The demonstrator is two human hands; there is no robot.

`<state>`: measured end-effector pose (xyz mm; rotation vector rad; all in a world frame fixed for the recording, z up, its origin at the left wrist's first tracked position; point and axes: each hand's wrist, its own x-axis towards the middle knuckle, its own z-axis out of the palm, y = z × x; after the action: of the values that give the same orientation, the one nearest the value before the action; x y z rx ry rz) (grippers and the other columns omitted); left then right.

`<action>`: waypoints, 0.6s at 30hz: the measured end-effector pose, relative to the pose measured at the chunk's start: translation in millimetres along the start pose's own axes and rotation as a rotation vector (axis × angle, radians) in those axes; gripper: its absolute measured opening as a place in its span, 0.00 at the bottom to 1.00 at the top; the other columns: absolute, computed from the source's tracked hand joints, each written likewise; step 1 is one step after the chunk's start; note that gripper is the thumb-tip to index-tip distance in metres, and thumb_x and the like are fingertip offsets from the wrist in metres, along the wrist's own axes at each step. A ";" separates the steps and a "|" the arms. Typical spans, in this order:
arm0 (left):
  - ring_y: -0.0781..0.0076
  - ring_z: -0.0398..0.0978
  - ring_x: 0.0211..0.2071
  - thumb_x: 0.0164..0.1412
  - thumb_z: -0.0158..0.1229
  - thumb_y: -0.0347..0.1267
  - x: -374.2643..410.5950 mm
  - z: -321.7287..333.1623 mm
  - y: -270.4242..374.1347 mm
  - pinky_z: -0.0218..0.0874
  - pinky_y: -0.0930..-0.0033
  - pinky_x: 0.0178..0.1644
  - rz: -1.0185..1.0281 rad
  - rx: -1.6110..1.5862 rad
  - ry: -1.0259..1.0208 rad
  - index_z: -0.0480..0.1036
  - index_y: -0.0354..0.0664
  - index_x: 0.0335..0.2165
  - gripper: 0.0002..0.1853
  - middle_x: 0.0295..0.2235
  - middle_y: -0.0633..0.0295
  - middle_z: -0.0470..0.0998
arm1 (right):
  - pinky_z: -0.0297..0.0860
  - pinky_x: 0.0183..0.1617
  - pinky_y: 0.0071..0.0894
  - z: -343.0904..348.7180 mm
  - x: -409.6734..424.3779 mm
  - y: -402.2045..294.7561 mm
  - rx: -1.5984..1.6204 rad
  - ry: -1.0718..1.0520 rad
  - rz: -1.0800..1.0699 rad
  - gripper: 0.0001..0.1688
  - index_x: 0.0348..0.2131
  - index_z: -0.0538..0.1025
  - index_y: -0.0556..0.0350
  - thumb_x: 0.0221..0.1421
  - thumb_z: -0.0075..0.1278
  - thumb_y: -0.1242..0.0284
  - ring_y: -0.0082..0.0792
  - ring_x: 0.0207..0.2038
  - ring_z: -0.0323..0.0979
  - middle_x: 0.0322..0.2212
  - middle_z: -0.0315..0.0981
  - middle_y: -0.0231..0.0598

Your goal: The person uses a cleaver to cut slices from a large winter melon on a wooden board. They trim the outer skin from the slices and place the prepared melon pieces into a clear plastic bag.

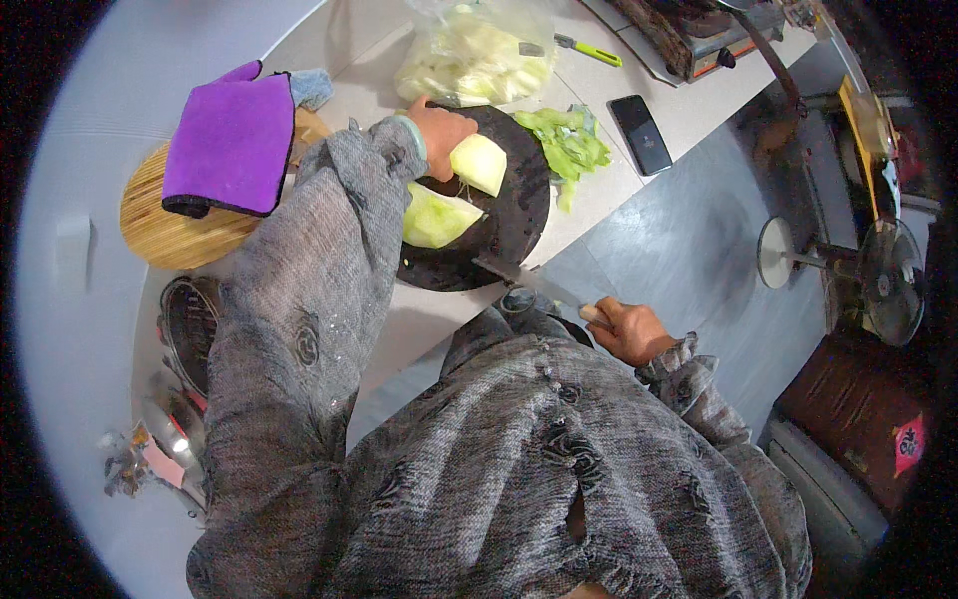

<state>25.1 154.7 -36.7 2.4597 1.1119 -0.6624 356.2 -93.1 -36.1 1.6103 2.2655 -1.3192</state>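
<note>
My left hand [441, 137] reaches over a round dark chopping board [516, 224], its fingers around the left end of a peeled pale-green melon or gourd piece [483, 165]. Closer to me on the board rests a second, wedge-like piece [438, 217], partly covered by my left sleeve. My right hand [635, 329] grips the wooden handle of a kitchen knife [550, 288]. The blade points left, with its tip over the board's near edge and apart from both pieces.
Beyond the board sits a clear plastic bag [475, 64] of cut pale pieces, beside a green-handled tool [595, 52]. Peels [565, 142] and a phone [641, 135] lie rightward. A purple cloth [228, 142] covers part of a round wooden board [179, 232]. A stove [703, 49] stands far right.
</note>
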 end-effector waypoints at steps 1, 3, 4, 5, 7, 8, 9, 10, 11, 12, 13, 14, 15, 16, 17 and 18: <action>0.55 0.71 0.47 0.34 0.64 0.38 2.2 -4.1 -2.7 0.44 0.37 0.59 -0.002 -0.039 -0.018 0.67 0.48 0.44 0.32 0.41 0.58 0.75 | 0.69 0.33 0.53 3.1 2.3 -1.4 0.011 -0.004 -0.040 0.18 0.37 0.67 0.54 0.54 0.51 0.61 0.57 0.29 0.73 0.25 0.74 0.53; 0.53 0.71 0.47 0.34 0.65 0.37 3.3 -14.4 -9.6 0.46 0.41 0.59 -0.017 -0.114 -0.059 0.67 0.47 0.44 0.33 0.40 0.56 0.75 | 0.69 0.33 0.53 12.7 13.5 -7.1 0.035 -0.014 -0.129 0.18 0.38 0.68 0.53 0.53 0.52 0.61 0.56 0.30 0.73 0.26 0.74 0.52; 0.49 0.71 0.46 0.35 0.65 0.39 4.1 -17.7 -13.7 0.53 0.49 0.56 0.015 -0.148 -0.027 0.68 0.43 0.44 0.33 0.40 0.51 0.75 | 0.69 0.33 0.52 15.2 22.1 -14.0 -0.013 -0.033 -0.152 0.19 0.38 0.68 0.53 0.52 0.52 0.60 0.55 0.30 0.73 0.27 0.74 0.51; 0.48 0.71 0.46 0.35 0.66 0.39 3.5 -19.6 -17.8 0.55 0.51 0.55 0.024 -0.177 0.022 0.68 0.41 0.45 0.34 0.40 0.49 0.75 | 0.69 0.33 0.52 19.2 31.5 -20.4 -0.010 -0.035 -0.198 0.19 0.37 0.68 0.53 0.52 0.52 0.60 0.56 0.30 0.73 0.27 0.74 0.51; 0.46 0.71 0.45 0.35 0.67 0.41 2.1 -28.6 -23.1 0.59 0.55 0.53 0.047 -0.224 0.125 0.67 0.38 0.46 0.37 0.40 0.46 0.75 | 0.69 0.33 0.52 30.6 51.9 -30.7 -0.005 -0.024 -0.285 0.19 0.37 0.68 0.54 0.52 0.52 0.60 0.56 0.30 0.73 0.26 0.74 0.52; 0.52 0.73 0.44 0.38 0.68 0.39 -4.4 -34.2 -26.9 0.63 0.59 0.50 0.087 -0.289 0.197 0.66 0.33 0.48 0.38 0.41 0.47 0.75 | 0.69 0.33 0.52 37.1 62.6 -37.7 0.011 -0.015 -0.298 0.19 0.36 0.68 0.55 0.53 0.51 0.60 0.56 0.29 0.73 0.26 0.74 0.52; 0.56 0.73 0.44 0.40 0.67 0.38 -16.5 -41.6 -28.6 0.63 0.61 0.50 0.079 -0.425 0.215 0.65 0.33 0.49 0.37 0.41 0.48 0.75 | 0.69 0.33 0.52 44.0 73.8 -46.6 0.029 -0.009 -0.317 0.19 0.36 0.67 0.55 0.53 0.51 0.60 0.56 0.29 0.73 0.26 0.74 0.52; 0.59 0.73 0.44 0.41 0.67 0.37 -28.0 -48.0 -29.2 0.63 0.62 0.50 0.077 -0.566 0.241 0.65 0.33 0.49 0.36 0.41 0.50 0.75 | 0.69 0.33 0.53 48.6 84.2 -53.7 0.038 -0.004 -0.331 0.19 0.36 0.67 0.55 0.53 0.50 0.60 0.56 0.29 0.73 0.25 0.74 0.53; 0.63 0.73 0.44 0.43 0.66 0.35 -40.9 -54.8 -28.4 0.63 0.64 0.50 0.073 -0.709 0.267 0.65 0.33 0.50 0.35 0.42 0.52 0.76 | 0.69 0.33 0.53 52.9 94.2 -59.1 0.004 -0.026 -0.323 0.19 0.37 0.67 0.56 0.54 0.50 0.60 0.56 0.29 0.73 0.25 0.74 0.53; 0.69 0.72 0.42 0.47 0.65 0.33 -53.5 -63.6 -23.0 0.63 0.68 0.49 0.011 -0.730 0.308 0.65 0.33 0.51 0.32 0.42 0.56 0.75 | 0.69 0.33 0.53 56.5 103.9 -61.8 -0.030 -0.044 -0.309 0.20 0.38 0.67 0.56 0.54 0.50 0.60 0.56 0.29 0.73 0.25 0.74 0.53; 0.69 0.73 0.42 0.48 0.65 0.33 -65.5 -64.6 -22.3 0.64 0.68 0.49 0.001 -0.850 0.362 0.65 0.32 0.50 0.31 0.42 0.55 0.75 | 0.69 0.33 0.53 55.8 110.6 -70.1 -0.065 -0.069 -0.299 0.20 0.39 0.66 0.56 0.54 0.49 0.60 0.56 0.29 0.73 0.24 0.74 0.54; 0.70 0.73 0.41 0.49 0.64 0.33 -77.1 -63.8 -24.4 0.64 0.69 0.48 -0.008 -0.969 0.418 0.66 0.32 0.50 0.31 0.42 0.55 0.75 | 0.69 0.33 0.54 50.6 112.4 -77.9 -0.067 -0.047 -0.300 0.21 0.41 0.66 0.56 0.54 0.49 0.60 0.56 0.30 0.74 0.24 0.74 0.54; 0.70 0.73 0.41 0.49 0.64 0.34 -89.6 -61.2 -26.2 0.64 0.69 0.48 -0.021 -1.086 0.477 0.66 0.32 0.50 0.30 0.42 0.55 0.75 | 0.69 0.33 0.54 50.3 117.3 -80.8 -0.051 -0.036 -0.302 0.20 0.40 0.66 0.56 0.55 0.49 0.60 0.57 0.30 0.73 0.25 0.74 0.55; 0.72 0.73 0.41 0.52 0.63 0.33 -102.6 -55.1 -25.8 0.65 0.70 0.47 -0.020 -1.275 0.518 0.66 0.31 0.50 0.29 0.42 0.56 0.75 | 0.69 0.33 0.54 51.6 121.4 -83.0 -0.031 -0.030 -0.306 0.20 0.39 0.66 0.56 0.55 0.49 0.60 0.57 0.30 0.73 0.25 0.74 0.55; 0.72 0.73 0.42 0.54 0.61 0.34 -117.9 -51.3 -28.4 0.65 0.70 0.47 -0.057 -1.364 0.522 0.65 0.31 0.51 0.28 0.42 0.57 0.75 | 0.69 0.33 0.54 52.8 125.3 -85.1 -0.010 -0.024 -0.309 0.20 0.39 0.66 0.56 0.55 0.49 0.60 0.57 0.30 0.73 0.25 0.73 0.56; 0.71 0.73 0.42 0.55 0.59 0.33 -129.7 -46.1 -28.3 0.65 0.69 0.48 -0.080 -1.451 0.550 0.65 0.31 0.51 0.27 0.43 0.56 0.74 | 0.69 0.34 0.55 52.6 126.6 -85.0 -0.026 0.025 -0.278 0.18 0.35 0.65 0.56 0.55 0.48 0.61 0.57 0.30 0.73 0.27 0.74 0.56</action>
<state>-59.6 117.4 69.0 1.2720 1.1862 0.6973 210.2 -41.3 -81.3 1.3478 2.5849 -1.3223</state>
